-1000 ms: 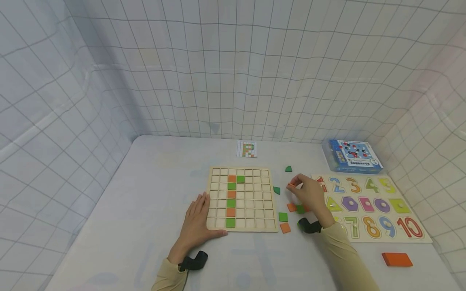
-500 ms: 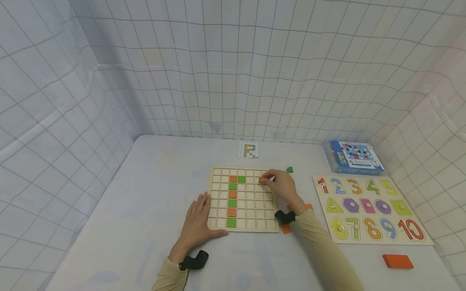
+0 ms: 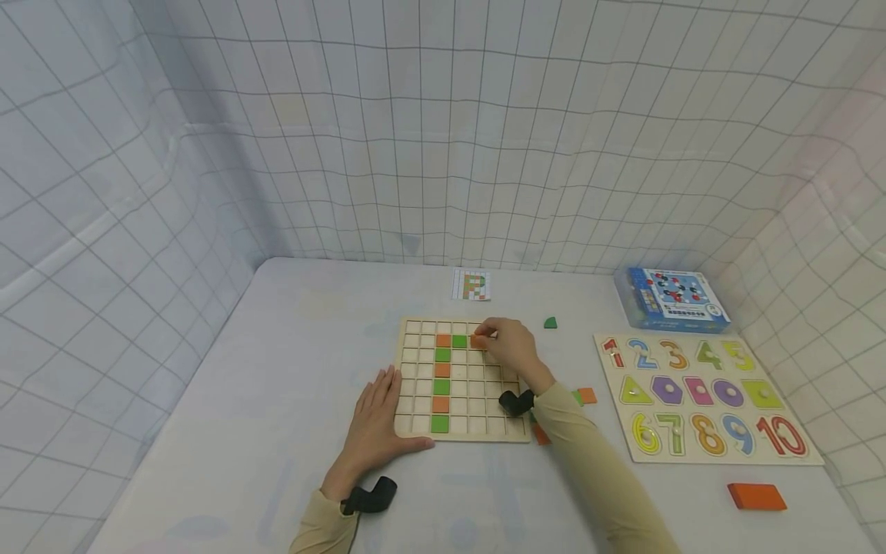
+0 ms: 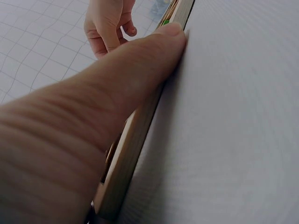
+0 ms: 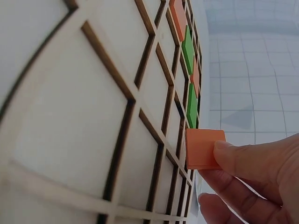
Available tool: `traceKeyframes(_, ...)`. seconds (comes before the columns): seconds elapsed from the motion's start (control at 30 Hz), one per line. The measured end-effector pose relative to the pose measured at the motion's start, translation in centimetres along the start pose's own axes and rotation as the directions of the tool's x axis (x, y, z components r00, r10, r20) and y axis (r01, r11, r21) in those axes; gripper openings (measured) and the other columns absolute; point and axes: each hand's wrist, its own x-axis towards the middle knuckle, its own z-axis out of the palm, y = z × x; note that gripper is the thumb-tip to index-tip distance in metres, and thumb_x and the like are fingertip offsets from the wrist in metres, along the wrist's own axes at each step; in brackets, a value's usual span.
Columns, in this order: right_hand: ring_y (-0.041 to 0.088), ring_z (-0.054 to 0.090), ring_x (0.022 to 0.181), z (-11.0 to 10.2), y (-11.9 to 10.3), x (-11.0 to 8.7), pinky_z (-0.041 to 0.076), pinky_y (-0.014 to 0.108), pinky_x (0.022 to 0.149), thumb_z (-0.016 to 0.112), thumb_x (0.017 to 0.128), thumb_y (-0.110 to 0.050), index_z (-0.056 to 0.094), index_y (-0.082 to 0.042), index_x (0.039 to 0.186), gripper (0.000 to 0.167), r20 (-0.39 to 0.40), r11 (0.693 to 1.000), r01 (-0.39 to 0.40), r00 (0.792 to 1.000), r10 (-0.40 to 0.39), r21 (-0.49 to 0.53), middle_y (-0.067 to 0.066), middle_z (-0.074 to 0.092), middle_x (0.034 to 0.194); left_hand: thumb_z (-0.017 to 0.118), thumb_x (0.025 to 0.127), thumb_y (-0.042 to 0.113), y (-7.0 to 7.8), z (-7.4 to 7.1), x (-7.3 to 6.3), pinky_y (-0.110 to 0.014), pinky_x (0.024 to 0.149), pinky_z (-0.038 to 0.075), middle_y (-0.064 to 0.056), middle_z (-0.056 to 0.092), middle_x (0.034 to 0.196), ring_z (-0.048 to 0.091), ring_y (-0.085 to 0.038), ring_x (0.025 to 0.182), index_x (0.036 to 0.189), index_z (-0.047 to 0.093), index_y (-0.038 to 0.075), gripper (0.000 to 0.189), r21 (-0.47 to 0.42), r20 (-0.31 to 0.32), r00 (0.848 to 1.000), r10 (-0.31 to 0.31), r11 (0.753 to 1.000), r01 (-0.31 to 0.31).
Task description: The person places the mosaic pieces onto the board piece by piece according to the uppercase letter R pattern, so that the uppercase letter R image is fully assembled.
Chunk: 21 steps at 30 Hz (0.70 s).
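Observation:
My right hand (image 3: 511,345) pinches an orange square tile (image 5: 202,149) between thumb and fingers. In the head view the tile is over the wooden grid board (image 3: 484,405), just right of a green tile (image 3: 460,341) in the second row. The right wrist view shows it tilted, one edge right at the grid. Orange and green tiles alternate down one column, among them an orange tile (image 3: 442,370). My left hand (image 3: 374,422) lies with straight fingers along the board's left edge, its thumb along the front edge. In the left wrist view, the thumb (image 4: 140,63) rests against the board's side.
Right of the board are loose tiles, including an orange one (image 3: 587,395) and a green quarter-round (image 3: 550,323). A number-and-shape puzzle (image 3: 681,450) and a blue box (image 3: 678,296) are farther right. A pattern card (image 3: 471,285) lies behind the board; an orange block (image 3: 757,497) sits front right.
My right hand has carried the orange tile left from beside the board to the second row, next to the green tile. The left hand has stayed on the board's edge.

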Motion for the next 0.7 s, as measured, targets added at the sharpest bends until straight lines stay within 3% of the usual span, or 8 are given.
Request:
traceKeyframes(0.27, 0.018, 0.064, 0.082, 0.4, 0.0, 0.9, 0.049, 0.031, 0.059, 0.068, 0.089, -0.023, 0.072, -0.016, 0.092, 0.009, 0.048, 0.998, -0.025, 0.998, 0.028, -0.055, -0.003, 0.069, 0.091, 0.077, 0.064, 0.062, 0.0, 0.0, 0.0, -0.047, 0.112, 0.010, -0.021, 0.016, 0.154, 0.009, -0.033, 0.142, 0.147, 0.020, -0.007, 0.122, 0.000, -0.007, 1.000, 0.005, 1.000, -0.005)
traceKeyframes(0.7, 0.016, 0.062, 0.080, -0.3, -0.1, 1.0, 0.050, 0.030, 0.059, 0.068, 0.089, -0.028, 0.075, -0.018, 0.102, 0.018, 0.142, 0.989, -0.069, 0.986, 0.088, -0.130, -0.001, 0.068, 0.095, 0.078, 0.063, 0.061, 0.0, 0.1, -0.1, -0.048, 0.112, 0.011, -0.021, 0.017, 0.154, 0.010, -0.033, 0.142, 0.147, 0.021, -0.007, 0.122, -0.001, -0.016, 1.000, 0.014, 1.000, -0.014)
